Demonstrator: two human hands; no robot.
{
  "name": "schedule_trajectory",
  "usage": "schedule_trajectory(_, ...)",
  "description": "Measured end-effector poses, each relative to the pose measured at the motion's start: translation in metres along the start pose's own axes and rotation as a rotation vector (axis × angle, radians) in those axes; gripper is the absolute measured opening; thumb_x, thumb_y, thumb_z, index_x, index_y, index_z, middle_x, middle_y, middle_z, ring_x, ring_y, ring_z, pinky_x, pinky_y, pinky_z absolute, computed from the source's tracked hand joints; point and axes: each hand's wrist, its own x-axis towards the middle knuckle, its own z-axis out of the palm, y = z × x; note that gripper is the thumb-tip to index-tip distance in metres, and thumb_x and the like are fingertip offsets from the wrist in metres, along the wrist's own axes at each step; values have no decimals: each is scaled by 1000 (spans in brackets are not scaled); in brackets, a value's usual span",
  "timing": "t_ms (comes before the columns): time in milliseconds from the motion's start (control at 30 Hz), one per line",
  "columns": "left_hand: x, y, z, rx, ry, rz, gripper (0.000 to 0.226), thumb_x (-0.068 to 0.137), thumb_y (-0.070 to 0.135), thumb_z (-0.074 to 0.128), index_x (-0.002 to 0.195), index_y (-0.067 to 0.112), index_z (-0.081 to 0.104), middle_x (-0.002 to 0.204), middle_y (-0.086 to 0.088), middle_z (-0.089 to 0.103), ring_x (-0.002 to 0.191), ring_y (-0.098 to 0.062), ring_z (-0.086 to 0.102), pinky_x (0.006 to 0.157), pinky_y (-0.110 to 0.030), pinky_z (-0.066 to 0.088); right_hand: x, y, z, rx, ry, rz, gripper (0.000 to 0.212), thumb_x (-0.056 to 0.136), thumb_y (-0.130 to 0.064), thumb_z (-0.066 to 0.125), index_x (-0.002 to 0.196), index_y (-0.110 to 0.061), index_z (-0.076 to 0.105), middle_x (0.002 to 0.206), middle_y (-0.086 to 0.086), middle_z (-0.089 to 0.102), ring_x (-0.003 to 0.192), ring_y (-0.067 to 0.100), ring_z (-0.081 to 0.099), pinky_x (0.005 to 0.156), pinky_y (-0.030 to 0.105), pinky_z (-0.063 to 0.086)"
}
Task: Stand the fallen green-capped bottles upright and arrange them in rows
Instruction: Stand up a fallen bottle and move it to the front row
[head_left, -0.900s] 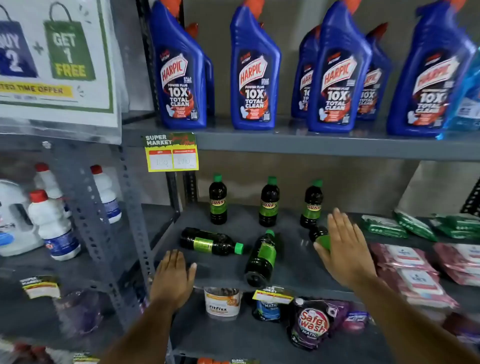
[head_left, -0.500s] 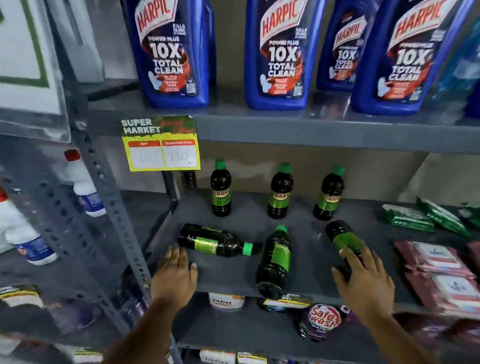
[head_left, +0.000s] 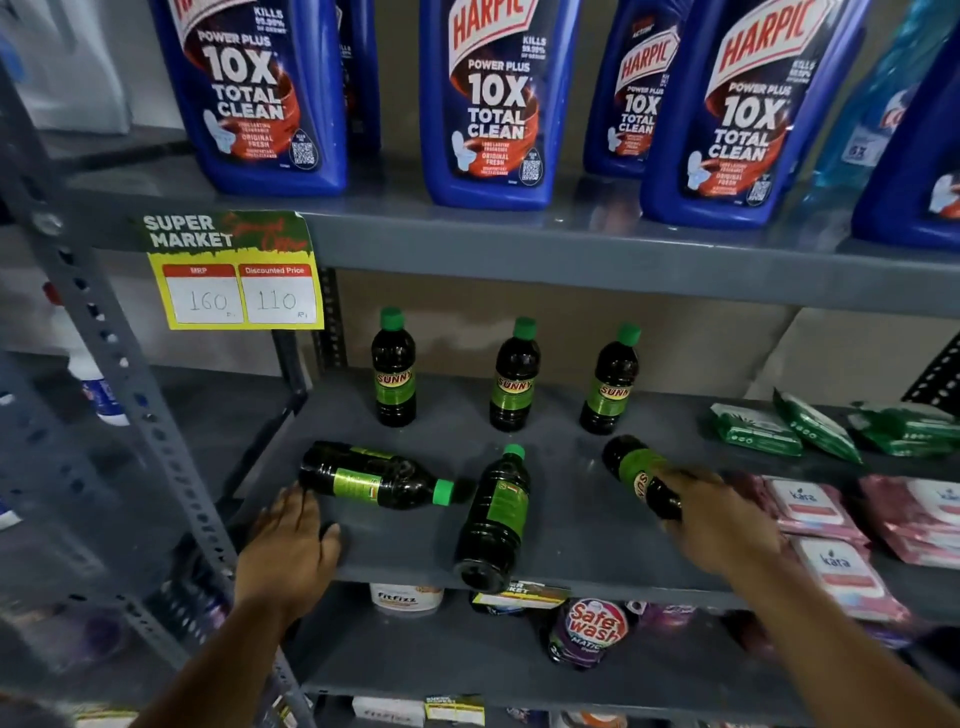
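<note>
1. Three green-capped bottles are standing upright in a row at the back of the grey shelf (head_left: 571, 525): the left upright bottle (head_left: 394, 374), the middle upright bottle (head_left: 514, 382) and the right upright bottle (head_left: 609, 387), each well apart from its neighbour.
2. In front of them, the left fallen bottle (head_left: 371, 477) is lying on its side with its cap pointing right.
3. The middle fallen bottle (head_left: 496, 517) is lying with its cap toward the back and its base sticking out over the shelf's front edge.
4. The right hand (head_left: 719, 519) is holding the right fallen bottle (head_left: 641, 475) at its cap end, the grip closing around the neck, the base pointing up and to the left; the cap is hidden by the hand.
5. The left hand (head_left: 288, 545) is resting flat at the shelf's front left edge, its grip spread and holding nothing, fingertips just beside the base of the left fallen bottle.
6. Blue Harpic bottles (head_left: 491, 104) are standing on the shelf above, and a yellow price tag (head_left: 234, 273) is hanging from its edge.
7. Green packets (head_left: 810, 428) and pink wipe packs (head_left: 826, 519) are lying to the right.
</note>
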Motion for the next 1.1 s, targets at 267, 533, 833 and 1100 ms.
schedule_trajectory(267,0,4,-3,-16,0,-30,79,83,53,15,140,0,35,149,-19,37,140,-31,30,116,-45,25,39,-25,-88,-43,-10,-117,44,72,-22,73,109,-44,63,110,0,57,95,24,61,77,40,55)
schedule_trajectory(533,-1,6,-4,19,11,-30,83,82,54,10,138,0,38,147,-20,40,139,-31,32,115,-45,26,75,-25,-79,184,18,-149,75,71,-14,74,138,-32,44,136,7,51,117,28,53,83,32,44)
schedule_trajectory(833,0,3,-2,0,17,-18,78,84,51,15,137,0,40,145,-21,43,137,-34,36,112,-48,30,57,-3,-10,899,227,24,117,50,-31,93,143,-27,22,119,-3,52,106,18,52,89,37,43)
schedule_trajectory(1100,0,7,-5,46,18,-39,82,82,53,8,140,1,35,149,-18,37,140,-30,31,115,-43,24,49,-29,55,1039,421,186,82,59,-23,88,127,-16,42,109,3,63,101,27,62,73,31,50)
